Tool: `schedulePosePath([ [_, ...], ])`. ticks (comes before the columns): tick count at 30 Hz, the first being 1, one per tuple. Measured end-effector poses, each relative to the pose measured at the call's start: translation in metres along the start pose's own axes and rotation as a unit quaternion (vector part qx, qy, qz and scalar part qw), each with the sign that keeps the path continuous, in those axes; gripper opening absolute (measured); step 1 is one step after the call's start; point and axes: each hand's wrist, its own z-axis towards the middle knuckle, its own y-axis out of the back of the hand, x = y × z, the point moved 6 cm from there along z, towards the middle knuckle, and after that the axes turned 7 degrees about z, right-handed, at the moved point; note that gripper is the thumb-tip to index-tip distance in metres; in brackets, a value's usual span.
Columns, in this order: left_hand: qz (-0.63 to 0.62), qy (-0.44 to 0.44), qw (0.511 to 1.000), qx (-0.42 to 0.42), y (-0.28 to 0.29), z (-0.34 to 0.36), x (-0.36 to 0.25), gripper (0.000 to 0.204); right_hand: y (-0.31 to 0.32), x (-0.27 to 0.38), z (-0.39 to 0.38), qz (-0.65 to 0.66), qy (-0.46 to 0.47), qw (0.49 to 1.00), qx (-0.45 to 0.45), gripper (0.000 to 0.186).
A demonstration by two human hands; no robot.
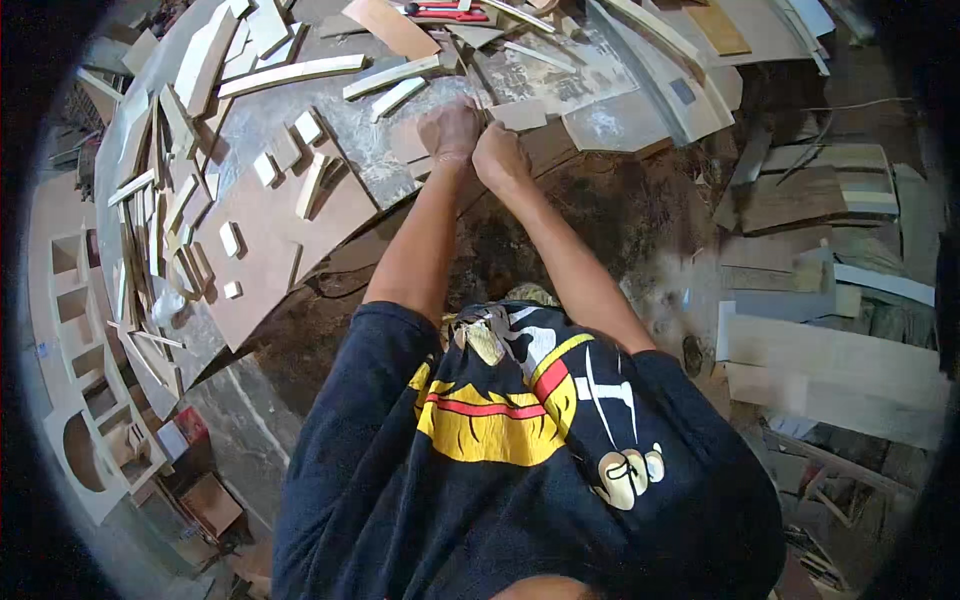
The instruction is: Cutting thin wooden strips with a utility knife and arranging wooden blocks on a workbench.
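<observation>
Both my hands meet at the near edge of the worktable (352, 165), side by side. My left hand (449, 131) is closed, its fingers curled. My right hand (501, 159) is a fist just beside it, a little nearer to me. Whatever they grip, if anything, is hidden by the fingers. A thin flat piece of wood (521, 115) lies right of my left hand, beyond the right one. Another flat piece (408, 141) shows left of my left wrist. Short pale wood strips (399, 98) lie just past my hands.
A brown plywood sheet (262, 285) with small wood blocks covers the table's left. Scrap strips (160, 190) pile up behind it. Red-handled pliers (447, 13) lie at the far side. A slotted wooden frame (85, 365) stands lower left; stacked boards (830, 355) are at right.
</observation>
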Motion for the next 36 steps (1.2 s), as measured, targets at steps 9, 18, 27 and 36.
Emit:
schedulePosePath([
  [9, 0.006, 0.008, 1.0, 0.002, 0.014, -0.001, -0.004, 0.048, -0.003, -0.002, 0.0, 0.035, 0.0, 0.999, -0.028, 0.029],
  [18, -0.095, -0.142, 0.98, -0.098, 0.031, -0.016, -0.003, 0.026, -0.004, 0.0, 0.009, -0.016, 0.039, 0.999, -0.03, 0.025],
  [27, -0.102, -0.261, 0.947, -0.156, 0.034, -0.032, 0.005, 0.025, -0.001, -0.006, 0.018, -0.021, 0.09, 0.995, -0.042, 0.032],
  [36, -0.021, -0.073, 0.992, -0.097, 0.023, -0.015, 0.001, 0.03, -0.007, -0.013, 0.02, -0.026, 0.105, 0.992, -0.066, 0.027],
])
